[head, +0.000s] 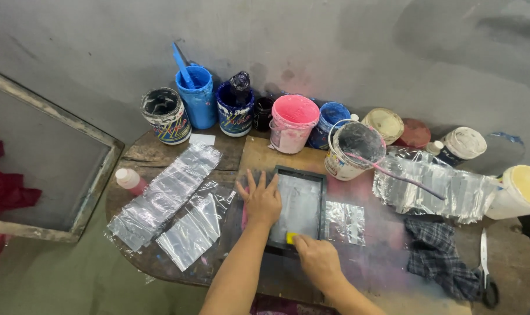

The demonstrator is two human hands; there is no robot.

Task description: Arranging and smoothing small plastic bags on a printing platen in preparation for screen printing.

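The right hand [318, 261] lies nearest, at the front edge of the table [387, 274], its fingers closed narrowly on a small yellow piece [291, 237] that rests at the front end of a dark frame [298, 210]. The left hand [261, 200] is spread wide and flat, palm down, pressing on the left side of the frame; it grips nothing. The frame lies near the middle of the table, with a pale grey mesh inside its black border.

Just right of the frame lies a small clear plastic sheet [345, 221]. Left of it, toward the left edge, several clear plastic bags [170, 201] lie overlapped, and a small bottle with a pale cap [129, 180] sits beside them. More crumpled clear plastic [437, 188] is spread toward the right edge, near a checked cloth [437, 256] and a pair of scissors [485, 268].

Along the back edge, against the wall, stands a row of paint tubs: a blue tub [198, 98] with a blue stick in it, a pink bucket [292, 123], and a white bucket [354, 150] with a pink-stained stick leaning out to the right. A large wooden frame [55, 175] leans off the table's left side.
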